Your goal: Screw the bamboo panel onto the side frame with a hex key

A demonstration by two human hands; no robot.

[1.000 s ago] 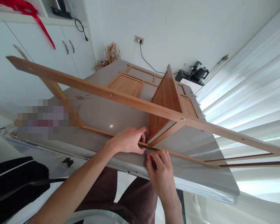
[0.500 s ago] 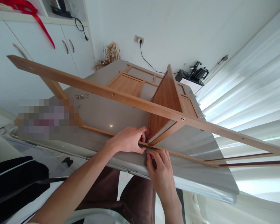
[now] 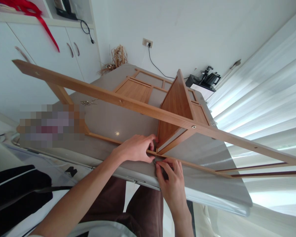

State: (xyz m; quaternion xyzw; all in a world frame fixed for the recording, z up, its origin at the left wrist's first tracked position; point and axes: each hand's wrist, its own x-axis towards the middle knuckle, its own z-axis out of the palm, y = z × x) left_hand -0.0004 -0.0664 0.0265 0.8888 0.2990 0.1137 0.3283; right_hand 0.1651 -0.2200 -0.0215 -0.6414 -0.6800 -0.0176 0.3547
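Observation:
My left hand (image 3: pixel 135 148) is closed around the lower wooden rail (image 3: pixel 194 165) of a frame, right where an upright panel (image 3: pixel 175 105) meets it. Close beside it, on the near side of the rail, the thumb and fingertips of my right hand (image 3: pixel 172 179) are pinched on a thin metal piece (image 3: pixel 155 159) at the joint. That piece is mostly hidden by the fingers, so its kind is unclear. An upper wooden rail (image 3: pixel 138 107) crosses above both hands, with a round metal fastener (image 3: pixel 193 126) set in it over the panel.
Several loose metal screws (image 3: pixel 87 102) lie on the grey tabletop (image 3: pixel 108 121) to the left. Flat wooden panel frames (image 3: pixel 135 89) rest behind the upright panel. A black kettle (image 3: pixel 212 78) stands on a small stand at the back right. White curtains (image 3: pixel 266 98) hang at right.
My right hand has shifted slightly, its knuckles turned a little to the right while the pinch stays at the joint. The left hand keeps its place on the rail.

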